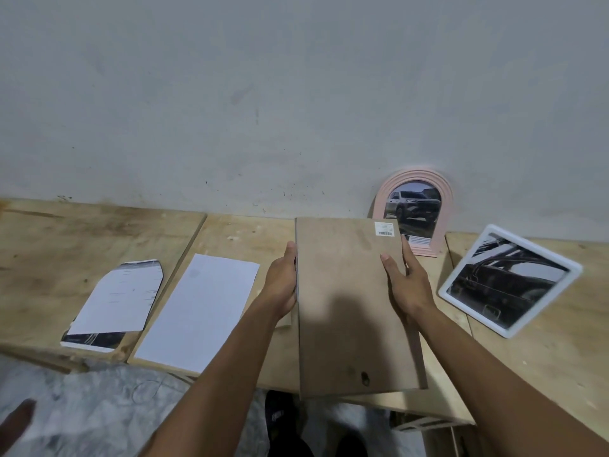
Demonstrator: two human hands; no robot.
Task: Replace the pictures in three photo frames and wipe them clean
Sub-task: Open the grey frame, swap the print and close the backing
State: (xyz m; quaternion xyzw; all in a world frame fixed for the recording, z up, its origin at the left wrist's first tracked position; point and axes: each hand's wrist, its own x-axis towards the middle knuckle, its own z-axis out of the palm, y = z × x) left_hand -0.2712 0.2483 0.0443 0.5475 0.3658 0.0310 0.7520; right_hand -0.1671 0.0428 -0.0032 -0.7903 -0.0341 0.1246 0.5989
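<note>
Gripping the brown back of a photo frame (349,308) from both sides, the left hand (280,285) clasps the long left edge with its thumb lying on top and the other fingers hidden underneath. The right hand (407,285) holds the right edge, thumb and forefinger spread flat on the board. The frame's near end juts past the near edge of the tabletop (82,232); a barcode sticker (384,228) sits at its far right corner. Just behind it, a pink arched frame (416,206) with a car picture leans on the wall (263,94). A white frame (509,280) lies face up toward the right edge. Left of the hands lie a white sheet (197,311) and an arch-cut print (122,298).
</note>
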